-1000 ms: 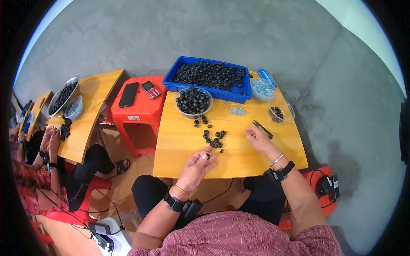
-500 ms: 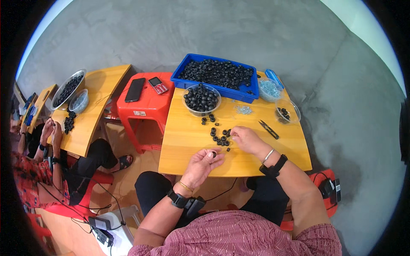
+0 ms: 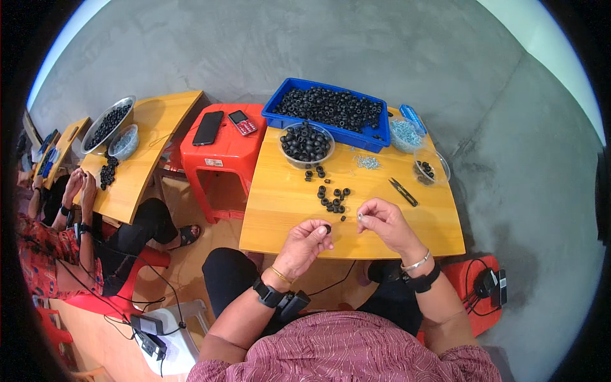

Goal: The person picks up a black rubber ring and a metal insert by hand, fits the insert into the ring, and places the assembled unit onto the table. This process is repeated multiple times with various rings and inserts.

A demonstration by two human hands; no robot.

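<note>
My left hand (image 3: 303,247) pinches a small round black part (image 3: 328,228) between thumb and fingers above the table's front edge. To its right, my right hand (image 3: 386,224) is closed in a pinch on a tiny pale, shiny piece (image 3: 360,217), too small to name. The two hands are a short way apart. Beyond them, a loose group of small black parts (image 3: 334,204) lies on the wooden table (image 3: 280,219), with a few more nearer the bowl. A small heap of thin silvery pieces (image 3: 368,162) lies farther back.
A blue tray (image 3: 270,121) and a clear bowl (image 3: 283,156), both full of black parts, stand at the back. Tubs of silvery pieces (image 3: 406,134) and black parts (image 3: 439,178) are at the right, near black snips (image 3: 403,192). A red stool (image 3: 216,162) holds two phones; another person works at the left.
My right hand has drawn back from the loose black parts toward me and slightly right, now pinching a tiny shiny piece. My left hand still holds its black part, almost unmoved.
</note>
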